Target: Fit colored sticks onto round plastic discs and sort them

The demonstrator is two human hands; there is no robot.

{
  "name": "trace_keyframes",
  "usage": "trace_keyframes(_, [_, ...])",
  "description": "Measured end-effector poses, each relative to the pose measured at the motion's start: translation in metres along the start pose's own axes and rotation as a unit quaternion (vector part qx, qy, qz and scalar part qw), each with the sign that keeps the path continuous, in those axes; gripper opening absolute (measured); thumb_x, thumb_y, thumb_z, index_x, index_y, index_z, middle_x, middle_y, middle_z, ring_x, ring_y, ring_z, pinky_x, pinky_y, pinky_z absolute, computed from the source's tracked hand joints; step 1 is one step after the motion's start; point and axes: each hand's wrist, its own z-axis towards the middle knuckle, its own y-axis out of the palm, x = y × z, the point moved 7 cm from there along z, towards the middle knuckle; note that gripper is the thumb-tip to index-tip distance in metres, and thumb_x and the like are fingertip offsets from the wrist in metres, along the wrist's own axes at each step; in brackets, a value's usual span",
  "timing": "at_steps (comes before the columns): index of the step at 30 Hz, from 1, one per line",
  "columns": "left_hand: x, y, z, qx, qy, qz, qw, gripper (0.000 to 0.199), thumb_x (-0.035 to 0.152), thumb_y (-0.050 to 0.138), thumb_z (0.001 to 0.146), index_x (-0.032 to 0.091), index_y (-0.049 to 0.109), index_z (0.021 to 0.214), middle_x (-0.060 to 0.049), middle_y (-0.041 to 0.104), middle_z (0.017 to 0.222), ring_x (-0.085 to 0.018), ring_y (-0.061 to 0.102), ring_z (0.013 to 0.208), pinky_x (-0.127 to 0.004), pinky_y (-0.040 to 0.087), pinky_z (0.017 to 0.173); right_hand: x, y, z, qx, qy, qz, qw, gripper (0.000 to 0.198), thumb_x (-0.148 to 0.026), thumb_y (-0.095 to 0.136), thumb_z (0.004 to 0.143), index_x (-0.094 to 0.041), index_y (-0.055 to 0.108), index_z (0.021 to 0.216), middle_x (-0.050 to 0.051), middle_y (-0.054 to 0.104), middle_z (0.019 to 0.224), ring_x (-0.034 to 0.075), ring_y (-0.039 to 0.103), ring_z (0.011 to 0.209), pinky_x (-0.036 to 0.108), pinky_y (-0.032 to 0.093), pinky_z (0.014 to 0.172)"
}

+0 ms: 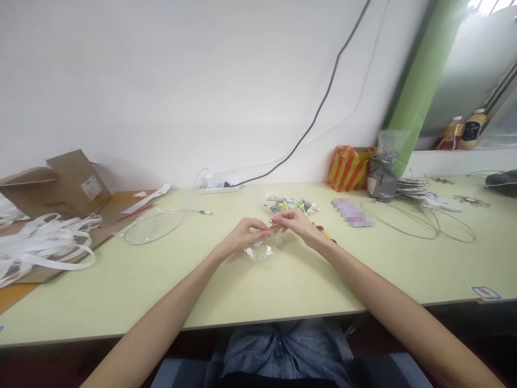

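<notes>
My left hand (250,235) and my right hand (294,222) meet over the middle of the table, fingertips almost touching. Both are closed in a pinch at the top of a clear plastic bag (260,250), which hangs crumpled below them near the tabletop. Whether anything small is also between the right fingertips is too fine to make out. Just behind my hands lies a pile of small multicoloured pieces (285,203). A few red, yellow and black pieces (320,228) show beside my right wrist, partly covered by it.
On the left are a cardboard box (81,186), white strapping (48,242) and a coiled cable (131,237). A power strip (220,187) sits by the wall. To the right stand a striped bag (349,168), a grey bag (383,180), a purple pixelated item (353,213) and looped cables (436,229).
</notes>
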Motion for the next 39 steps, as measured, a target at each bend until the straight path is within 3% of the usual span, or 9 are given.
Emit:
trace_keyframes(4, [-0.002,0.000,0.000,-0.021,-0.010,0.004,1.000,0.036,0.050,0.064,0.088,0.018,0.079,0.079,-0.003,0.071,0.076,-0.017,0.059,0.071,-0.029,0.045,0.067,-0.007,-0.001,-0.001,0.018,-0.016,0.013,1.000,0.033,-0.048,0.072,0.082,-0.016,0.079,0.080,0.009,0.078,0.081,0.019,0.072,0.076,0.028,0.051,0.068])
trace_keyframes(9, [-0.005,-0.005,0.000,-0.020,-0.047,0.021,0.998,0.036,0.047,0.060,0.090,0.018,0.079,0.082,-0.003,0.075,0.080,-0.018,0.063,0.076,-0.029,0.047,0.072,-0.007,-0.003,-0.002,0.057,0.022,0.038,0.997,0.033,-0.047,0.075,0.080,-0.014,0.079,0.080,0.011,0.078,0.081,0.020,0.074,0.072,0.029,0.054,0.066])
trace_keyframes(14, [0.008,-0.014,-0.001,0.030,0.024,0.044,0.998,0.036,0.047,0.057,0.093,0.018,0.077,0.083,-0.005,0.075,0.085,-0.018,0.065,0.079,-0.029,0.047,0.072,-0.009,0.006,-0.006,-0.071,0.016,-0.005,0.997,0.037,-0.051,0.073,0.082,-0.017,0.081,0.094,0.011,0.080,0.095,0.023,0.076,0.085,0.031,0.058,0.074])
trace_keyframes(19, [0.005,-0.026,-0.001,0.086,0.036,0.122,0.988,0.033,0.047,0.060,0.093,0.024,0.071,0.113,-0.001,0.074,0.083,-0.016,0.064,0.074,-0.028,0.047,0.073,-0.001,0.018,-0.008,-0.138,0.026,-0.017,0.990,0.037,-0.049,0.071,0.084,-0.017,0.079,0.101,0.010,0.080,0.093,0.021,0.076,0.080,0.028,0.059,0.068])
trace_keyframes(23, [-0.013,-0.033,-0.001,0.094,-0.005,0.246,0.965,0.034,0.044,0.046,0.099,0.024,0.068,0.116,0.002,0.062,0.067,-0.016,0.057,0.063,-0.028,0.043,0.067,0.007,0.006,0.000,-0.038,0.049,0.024,0.998,0.028,-0.039,0.071,0.084,-0.016,0.075,0.100,0.010,0.078,0.087,0.019,0.074,0.067,0.028,0.059,0.059])
trace_keyframes(27, [-0.030,-0.048,-0.003,0.090,-0.030,0.329,0.940,0.040,0.037,0.039,0.100,0.024,0.063,0.130,-0.004,0.065,0.083,-0.022,0.063,0.077,-0.032,0.045,0.073,-0.002,-0.035,0.005,0.132,-0.017,0.029,0.991,0.022,-0.030,0.061,0.083,-0.016,0.071,0.098,0.008,0.075,0.082,0.018,0.072,0.070,0.029,0.058,0.066])
trace_keyframes(31, [-0.045,-0.062,-0.003,0.054,-0.046,0.412,0.908,0.047,0.027,0.033,0.097,0.023,0.061,0.134,-0.010,0.067,0.096,-0.028,0.064,0.093,-0.041,0.048,0.087,-0.013,-0.080,-0.006,0.267,-0.102,-0.016,0.958,0.032,-0.028,0.052,0.081,-0.017,0.066,0.108,0.008,0.074,0.092,0.018,0.070,0.079,0.032,0.057,0.073])
trace_keyframes(36, [-0.047,-0.075,-0.007,0.017,-0.029,0.427,0.903,0.049,0.021,0.044,0.086,0.026,0.063,0.130,-0.012,0.065,0.125,-0.031,0.054,0.124,-0.050,0.039,0.110,-0.041,-0.139,-0.054,0.338,-0.161,-0.119,0.920,0.041,-0.022,0.054,0.079,-0.019,0.063,0.119,0.011,0.072,0.109,0.023,0.068,0.101,0.043,0.056,0.088])
trace_keyframes(39, [-0.025,-0.104,-0.022,0.022,0.004,0.453,0.891,0.056,0.021,0.045,0.084,0.029,0.058,0.137,-0.008,0.052,0.149,-0.029,0.041,0.143,-0.052,0.027,0.121,-0.084,-0.188,-0.106,0.381,-0.177,-0.174,0.890,0.048,-0.021,0.062,0.081,-0.024,0.060,0.130,0.013,0.070,0.121,0.025,0.066,0.111,0.048,0.053,0.094])
